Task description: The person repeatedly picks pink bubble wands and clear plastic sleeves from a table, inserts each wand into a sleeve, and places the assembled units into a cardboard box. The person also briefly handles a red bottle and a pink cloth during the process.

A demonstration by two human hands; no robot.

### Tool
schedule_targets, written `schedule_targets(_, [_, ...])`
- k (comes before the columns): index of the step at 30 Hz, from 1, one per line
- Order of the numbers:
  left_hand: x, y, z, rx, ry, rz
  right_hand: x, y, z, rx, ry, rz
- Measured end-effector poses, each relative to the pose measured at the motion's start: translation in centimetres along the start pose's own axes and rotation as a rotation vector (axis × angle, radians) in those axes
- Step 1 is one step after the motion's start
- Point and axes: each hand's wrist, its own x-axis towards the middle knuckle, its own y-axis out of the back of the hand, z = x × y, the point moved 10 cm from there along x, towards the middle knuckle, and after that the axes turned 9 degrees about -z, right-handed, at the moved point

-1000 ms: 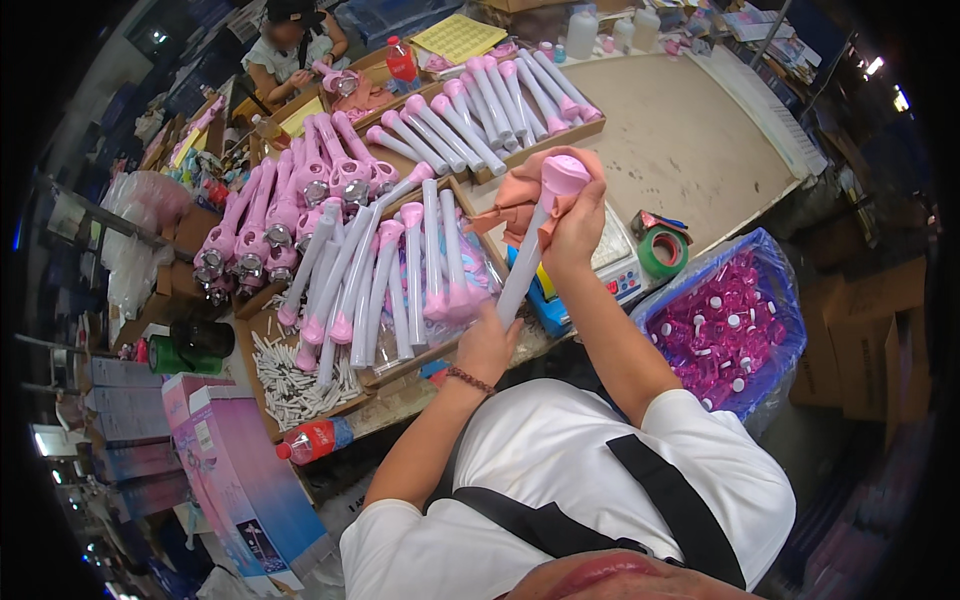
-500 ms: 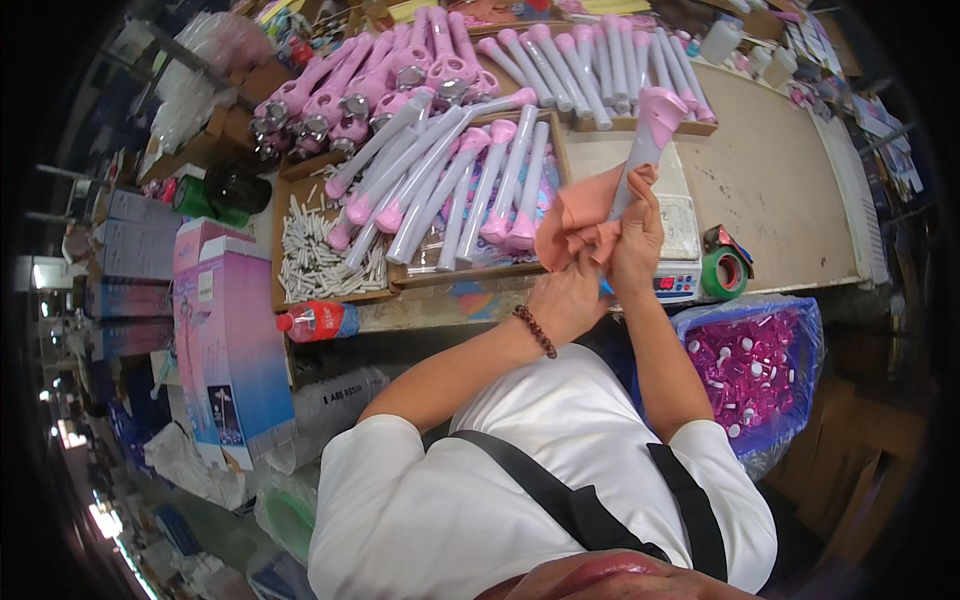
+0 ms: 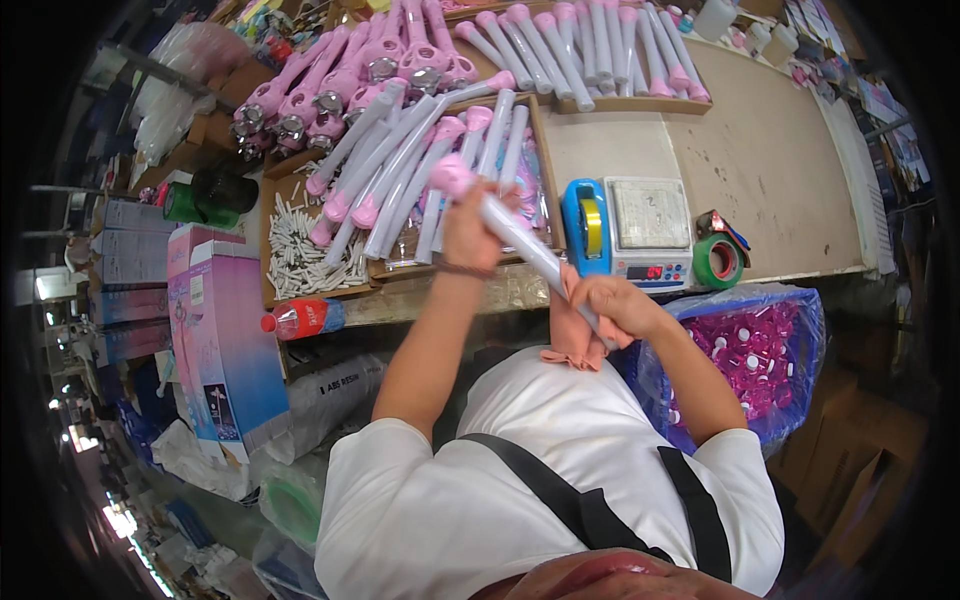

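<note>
Slanting across in front of my body is a clear plastic tube (image 3: 527,241) with a pink end piece (image 3: 452,176) at its upper left. My left hand (image 3: 470,230), a beaded bracelet at its wrist, is closed round the tube just below the pink piece. My right hand (image 3: 615,305) grips the tube's lower end through an orange cloth (image 3: 572,335), which hangs down against my white shirt. Beyond my left hand lie several similar pink-ended tubes (image 3: 400,170) in a cardboard tray. The far tip of the held tube is partly hidden by the cloth and fingers.
Small white sticks (image 3: 310,245) fill a tray's left part. Pink wand-like pieces (image 3: 345,75) and more tubes (image 3: 590,45) lie behind. A digital scale (image 3: 648,228), blue tape dispenser (image 3: 585,225) and green tape roll (image 3: 718,262) stand right, above a blue-lined bin (image 3: 795,400) of pink bottles.
The tube has swung from upright at the right to a slant nearer my body. My left hand has moved from the cloth to the pink end; my right hand and the cloth have come down.
</note>
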Motion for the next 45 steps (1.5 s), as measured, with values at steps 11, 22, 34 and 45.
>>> schedule_targets(11, [-6.9, -14.2, -6.1, 0.972, -0.413, -0.447, -6.9, 6.6, 0.6, 0.385, 0.257, 0.493])
schedule_targets(22, [11.3, -9.3, -11.0, 0.914, 0.200, -0.236, -10.4, 10.4, 0.8, 0.554, 0.425, 0.646])
schedule_targets(34, [25.2, -8.7, -1.3, 1.908, -0.283, -0.263, -12.3, 12.1, 3.3, 0.426, 0.412, 0.979])
schedule_targets(45, [15.3, 1.9, -1.4, 2.223, 0.346, -0.060, -7.5, 12.0, -5.4, 0.635, 0.658, 0.534])
